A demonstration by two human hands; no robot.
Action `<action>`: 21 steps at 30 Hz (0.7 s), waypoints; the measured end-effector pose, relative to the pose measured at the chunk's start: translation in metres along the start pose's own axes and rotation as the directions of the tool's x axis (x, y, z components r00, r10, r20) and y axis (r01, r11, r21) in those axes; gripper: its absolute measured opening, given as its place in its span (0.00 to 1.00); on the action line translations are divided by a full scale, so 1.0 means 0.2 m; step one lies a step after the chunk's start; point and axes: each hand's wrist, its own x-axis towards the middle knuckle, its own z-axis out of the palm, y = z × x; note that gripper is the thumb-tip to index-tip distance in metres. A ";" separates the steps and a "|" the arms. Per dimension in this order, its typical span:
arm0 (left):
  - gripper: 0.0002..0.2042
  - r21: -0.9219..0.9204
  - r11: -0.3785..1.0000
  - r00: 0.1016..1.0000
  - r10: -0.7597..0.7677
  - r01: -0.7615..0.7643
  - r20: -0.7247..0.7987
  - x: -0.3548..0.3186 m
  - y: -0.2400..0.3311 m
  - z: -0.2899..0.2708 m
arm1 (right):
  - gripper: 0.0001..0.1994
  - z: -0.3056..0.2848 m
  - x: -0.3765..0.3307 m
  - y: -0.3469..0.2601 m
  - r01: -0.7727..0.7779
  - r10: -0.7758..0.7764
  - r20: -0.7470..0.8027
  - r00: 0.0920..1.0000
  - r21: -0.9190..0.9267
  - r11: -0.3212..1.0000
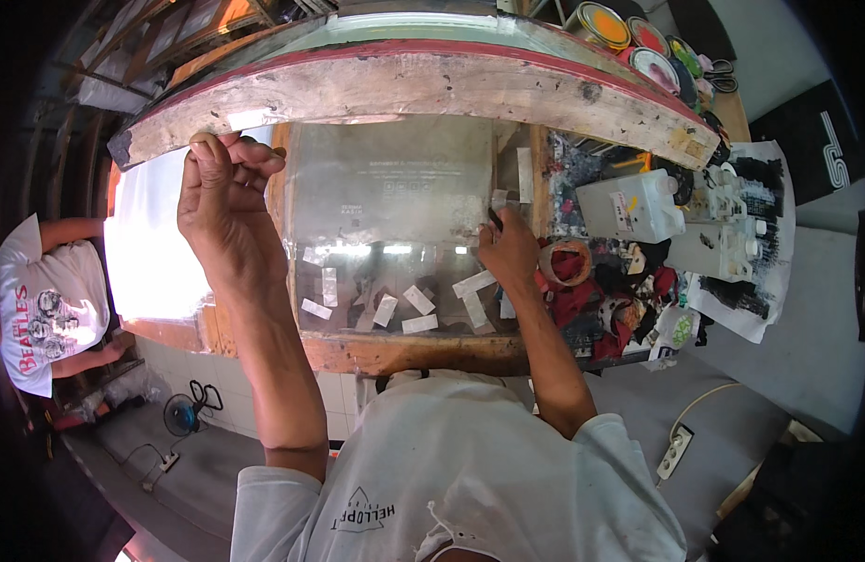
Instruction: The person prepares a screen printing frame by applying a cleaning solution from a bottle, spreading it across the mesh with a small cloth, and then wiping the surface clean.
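Observation:
My left hand point(219, 211) is raised and grips the lower edge of a worn wooden screen frame point(423, 94) with a red inner border, holding it tilted up above the table. My right hand point(509, 251) rests on a clear film sheet point(390, 201) lying on the glass table top point(376, 309), pinching the sheet's right edge. Several white tape strips point(418, 300) lie stuck on the glass just in front of that hand.
A tape roll point(565, 262), red and dark rags point(601, 300) and white plastic jugs point(634, 206) crowd the right of the table. Open paint cans point(629, 33) and scissors point(723, 75) sit at the far right. Another person in a white shirt point(44, 300) stands left; a fan point(181, 412) and power strip point(676, 451) lie on the floor.

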 end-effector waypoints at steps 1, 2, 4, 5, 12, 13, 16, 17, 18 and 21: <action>0.15 -0.006 1.000 1.000 0.005 -0.005 -0.024 0.00 0.00 0.02 | 0.17 -0.01 -0.01 -0.01 0.044 -0.044 0.006 0.999 -0.031 0.999; 0.15 -0.016 1.000 0.999 0.012 -0.013 -0.046 0.00 0.00 0.03 | 0.17 -0.01 -0.01 -0.02 0.049 -0.047 0.037 0.998 -0.052 0.997; 0.15 -0.008 1.000 0.999 0.019 -0.020 -0.050 0.00 0.00 0.04 | 0.17 -0.02 -0.01 -0.04 0.059 -0.050 0.097 0.994 -0.093 0.994; 0.15 -0.002 1.000 0.999 0.021 -0.021 -0.050 0.00 0.00 0.04 | 0.18 -0.01 0.00 -0.03 0.051 -0.039 0.119 0.992 -0.094 0.994; 0.15 -0.016 1.000 0.998 -0.009 0.008 -0.065 0.01 0.00 0.02 | 0.21 -0.08 -0.01 -0.02 0.141 -0.136 0.169 0.976 -0.023 0.990; 0.14 -0.018 1.000 0.998 -0.007 0.006 -0.063 0.01 0.00 0.02 | 0.21 -0.09 -0.02 0.00 0.197 -0.197 0.136 0.971 0.013 0.980; 0.13 -0.013 1.000 0.997 -0.010 0.009 -0.079 0.00 0.00 0.02 | 0.22 -0.11 -0.06 0.02 -0.006 -0.036 0.194 0.980 0.211 0.978; 0.13 -0.009 1.000 0.996 -0.010 0.009 -0.084 0.00 0.00 0.02 | 0.22 -0.11 -0.08 0.02 0.040 -0.074 0.159 0.985 0.209 0.977; 0.13 -0.016 1.000 0.997 -0.013 0.012 -0.079 -0.01 0.00 0.01 | 0.21 -0.12 -0.10 0.02 0.086 -0.113 0.124 0.986 0.205 0.975; 0.13 -0.028 0.999 0.998 -0.017 0.015 -0.068 -0.01 -0.01 0.01 | 0.20 -0.13 -0.12 0.02 0.132 -0.163 0.134 0.977 0.216 0.967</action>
